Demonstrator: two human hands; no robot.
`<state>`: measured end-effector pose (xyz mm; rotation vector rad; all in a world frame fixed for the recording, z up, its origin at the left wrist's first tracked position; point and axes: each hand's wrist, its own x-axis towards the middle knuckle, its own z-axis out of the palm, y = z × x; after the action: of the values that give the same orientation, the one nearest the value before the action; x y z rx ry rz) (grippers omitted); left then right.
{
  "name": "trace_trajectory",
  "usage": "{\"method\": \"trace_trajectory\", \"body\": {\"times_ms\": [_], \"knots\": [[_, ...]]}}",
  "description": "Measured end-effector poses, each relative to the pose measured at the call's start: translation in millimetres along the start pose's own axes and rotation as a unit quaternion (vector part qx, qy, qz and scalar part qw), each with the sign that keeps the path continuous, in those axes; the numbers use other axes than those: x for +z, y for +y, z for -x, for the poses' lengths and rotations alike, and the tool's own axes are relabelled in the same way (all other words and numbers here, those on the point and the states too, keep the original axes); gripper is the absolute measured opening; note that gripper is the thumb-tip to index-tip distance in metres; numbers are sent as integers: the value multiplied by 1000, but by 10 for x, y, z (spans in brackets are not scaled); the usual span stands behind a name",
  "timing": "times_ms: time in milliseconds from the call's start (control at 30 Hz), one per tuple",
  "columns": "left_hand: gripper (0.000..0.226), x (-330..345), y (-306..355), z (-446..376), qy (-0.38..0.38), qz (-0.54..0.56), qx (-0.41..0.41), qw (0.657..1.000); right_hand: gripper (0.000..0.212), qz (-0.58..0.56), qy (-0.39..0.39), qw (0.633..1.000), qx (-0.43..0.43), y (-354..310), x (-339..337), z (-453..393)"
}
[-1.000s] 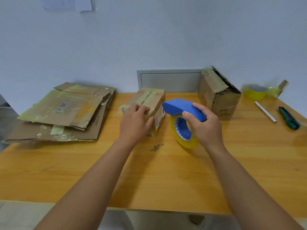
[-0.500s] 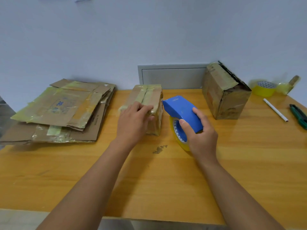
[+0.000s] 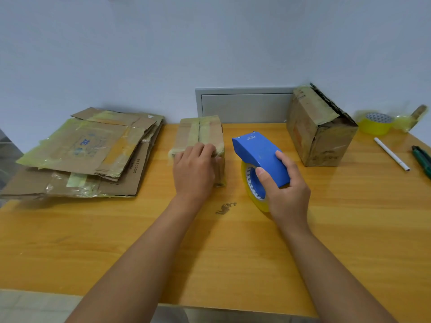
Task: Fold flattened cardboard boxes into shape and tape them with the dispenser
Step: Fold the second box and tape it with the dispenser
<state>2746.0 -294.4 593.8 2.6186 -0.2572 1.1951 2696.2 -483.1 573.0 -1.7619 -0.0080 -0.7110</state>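
Note:
A small taped cardboard box (image 3: 200,134) stands on the wooden table (image 3: 140,241) near the middle back. My left hand (image 3: 194,170) grips its near edge, fingers curled over the top. Right of it, my right hand (image 3: 285,190) holds the blue tape dispenser (image 3: 257,153) with its yellow tape roll (image 3: 253,194) touching the table. The dispenser's nose points away from me, beside the box and apart from it. A stack of flattened cardboard boxes (image 3: 88,152) lies at the left.
A larger folded cardboard box (image 3: 319,134) stands at the back right. Further right are a yellow tape roll (image 3: 375,123), a white pen (image 3: 391,153) and a green tool (image 3: 423,159). A grey panel (image 3: 242,104) sits on the wall behind.
The small box has turned from slanted to squarer under my left hand. My right hand has lowered the dispenser closer beside the box, its roll now on the table.

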Motion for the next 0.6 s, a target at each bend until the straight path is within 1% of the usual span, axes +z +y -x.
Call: {"method": "trace_trajectory", "body": {"times_ms": [67,100,200,233,300,367,467,600], "knots": [[16,-31,22,8,-7,9,-10,1000,54,-2,-1,1000,1,11,-9,3],[17,-63,28,11,-26,15,-15,999,54,-3,-2,1000,0,15,-11,4],[31,-216,25,-46,-117,21,-22,993,55,-5,-3,1000,-2,15,-11,3],[33,-270,8,-85,-132,37,-31,990,56,-5,-3,1000,-3,14,-7,2],[30,-341,-36,-187,-152,82,-59,983,56,-5,-4,1000,-1,16,-2,1],[30,-349,-68,-280,-176,87,-73,978,56,-6,-4,1000,0,20,-9,1],[25,-288,-77,-336,-177,73,-73,979,56,-9,-4,1000,1,19,-27,2],[22,-201,-97,-277,-127,89,-54,986,54,-10,-6,1000,0,18,-30,5]]}}
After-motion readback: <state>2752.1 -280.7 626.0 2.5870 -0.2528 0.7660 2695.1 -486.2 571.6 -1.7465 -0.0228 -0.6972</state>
